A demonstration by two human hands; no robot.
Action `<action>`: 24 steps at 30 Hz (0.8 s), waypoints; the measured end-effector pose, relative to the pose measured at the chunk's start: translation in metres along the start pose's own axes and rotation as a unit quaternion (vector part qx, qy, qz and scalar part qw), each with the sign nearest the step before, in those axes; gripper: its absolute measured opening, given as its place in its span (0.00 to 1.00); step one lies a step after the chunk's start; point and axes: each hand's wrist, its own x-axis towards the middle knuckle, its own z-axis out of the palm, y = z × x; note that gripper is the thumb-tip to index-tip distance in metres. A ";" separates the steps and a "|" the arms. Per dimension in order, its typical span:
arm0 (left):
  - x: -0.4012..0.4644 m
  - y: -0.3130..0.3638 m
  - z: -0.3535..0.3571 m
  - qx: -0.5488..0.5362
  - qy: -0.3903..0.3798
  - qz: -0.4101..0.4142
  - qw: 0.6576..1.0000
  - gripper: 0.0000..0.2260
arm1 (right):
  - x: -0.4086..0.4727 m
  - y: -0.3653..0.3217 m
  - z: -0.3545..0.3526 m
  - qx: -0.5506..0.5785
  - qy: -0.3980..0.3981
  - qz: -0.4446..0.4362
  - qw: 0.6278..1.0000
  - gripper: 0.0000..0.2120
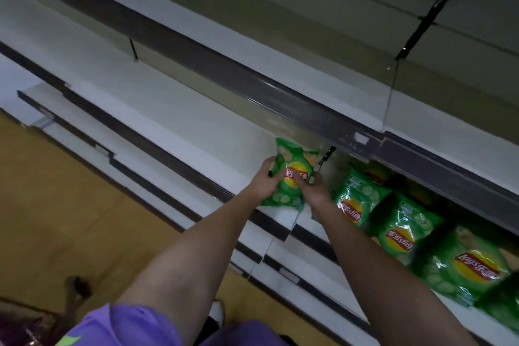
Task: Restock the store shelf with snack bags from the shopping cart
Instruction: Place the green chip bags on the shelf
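Gripping a green snack bag (292, 174) between left hand (265, 180) and right hand (316, 191), fingers curled round its sides, a person stands it on the shelf (196, 132); released off-balance, it could topple forward

Bag between the fingers (293, 175): glossy crinkled green plastic
Shelf (174, 109): smooth matt white
Floor (56, 205): smooth wood-look tan

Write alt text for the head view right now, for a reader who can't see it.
Both hands, left hand and right hand, hold one green foil chip bag over the white metal store shelf. A row of matching green chip bags already stands on that shelf to the right.
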 end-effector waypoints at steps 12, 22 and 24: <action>0.064 0.013 0.023 0.127 -0.025 0.104 0.986 0.22 | 0.031 0.013 0.014 0.099 0.158 -0.072 0.980 0.24; 0.133 0.016 0.070 0.247 0.033 0.045 0.967 0.29 | 0.091 -0.007 -0.012 -0.040 0.293 0.010 0.955 0.22; 0.126 0.008 0.068 0.221 0.018 0.036 0.975 0.28 | 0.084 -0.003 -0.001 -0.053 0.286 0.008 0.957 0.21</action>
